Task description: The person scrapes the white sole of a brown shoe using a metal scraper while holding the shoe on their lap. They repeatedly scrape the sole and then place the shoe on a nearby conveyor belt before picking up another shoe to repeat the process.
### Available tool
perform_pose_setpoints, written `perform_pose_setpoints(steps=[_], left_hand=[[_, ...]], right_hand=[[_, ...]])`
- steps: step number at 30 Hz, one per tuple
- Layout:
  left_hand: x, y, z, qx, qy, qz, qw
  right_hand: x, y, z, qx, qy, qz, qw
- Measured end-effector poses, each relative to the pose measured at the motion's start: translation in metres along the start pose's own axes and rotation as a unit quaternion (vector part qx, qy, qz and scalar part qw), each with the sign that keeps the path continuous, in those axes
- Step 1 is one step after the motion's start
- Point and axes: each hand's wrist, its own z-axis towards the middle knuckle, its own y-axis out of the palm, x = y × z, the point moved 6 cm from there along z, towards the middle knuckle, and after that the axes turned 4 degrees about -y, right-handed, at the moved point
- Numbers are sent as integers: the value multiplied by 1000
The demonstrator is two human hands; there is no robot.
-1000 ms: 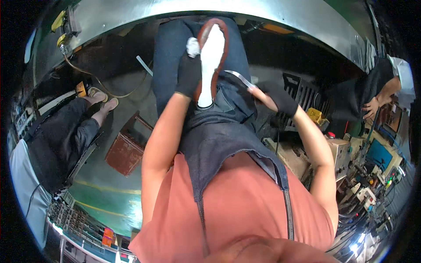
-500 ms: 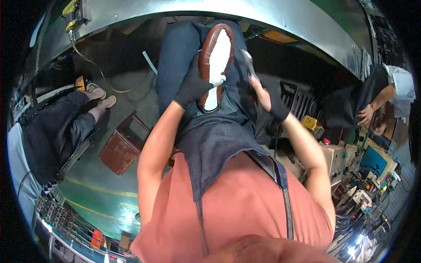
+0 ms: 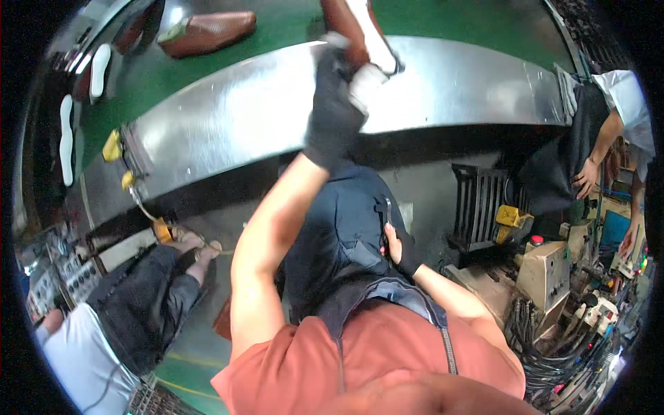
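My left hand (image 3: 335, 104), in a black fingerless glove, reaches forward over the metal ledge. Its blurred fingers and thumb are closed around the heel end of a brown shoe (image 3: 344, 24) with a white underside, cut off by the upper edge. Down by my lap, my right hand (image 3: 402, 249), gloved the same way, is closed on a slim silver metal hand tool (image 3: 389, 213). The tool points upward over my right thigh; its exact kind cannot be made out.
Beyond the shiny metal ledge (image 3: 242, 90) runs a green surface bearing another brown shoe (image 3: 207, 33) and white soles (image 3: 66, 138). A yellow device (image 3: 113, 146) hangs at left. Co-workers sit on both sides. A black slatted rack (image 3: 477, 207) and control box (image 3: 545, 273) stand right.
My left hand has carried the shoe from my lap forward past the ledge. My right hand has lowered toward my lap, still holding the tool. The view has tilted forward.
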Motion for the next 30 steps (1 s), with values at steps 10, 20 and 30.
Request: perform_pose_setpoints(steps=[10,20,30], left_hand=[[-145,-90,80,-46,-52,497,865],[-257,-236,231,130,-281,363,879],[-202,-195,186,-70,-137,584,797]], right_hand=[[-88,-6,104,-46,-1,-72,996],[-120,-7,125,-40,12,-35,999],[-115,-5,129,-43,23,9,999]])
